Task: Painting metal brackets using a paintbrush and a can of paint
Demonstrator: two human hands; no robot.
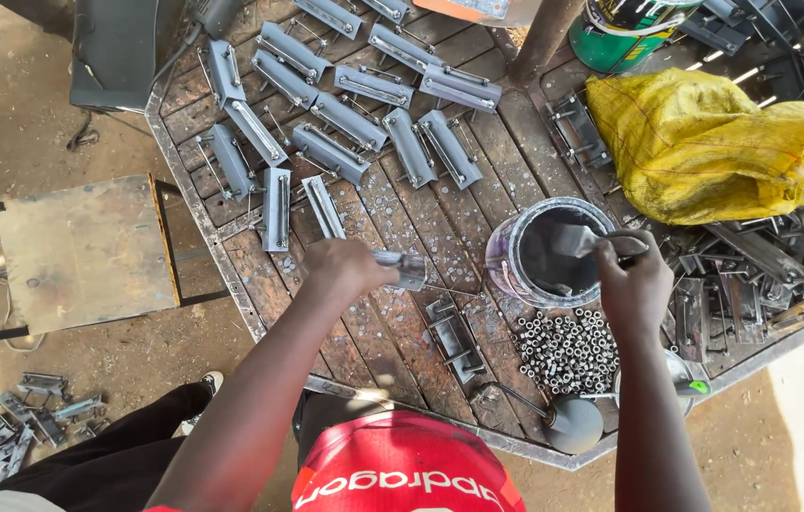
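My left hand (347, 267) grips a small grey-painted metal bracket (406, 266) above the wooden table (392, 313). Over an open paint can (554, 254) full of grey paint, my right hand (633, 281) holds a paintbrush (591, 241) whose bristles are coated in grey. Another unpainted bracket (455, 338) lies on the table just below my left hand.
Several freshly painted grey brackets (345, 104) lie in rows on the far side of the table. A heap of small metal nuts (568, 351) sits near the can. A yellow sack (705, 142), dark metal parts (762, 275) and a green bucket (625, 28) are on the right.
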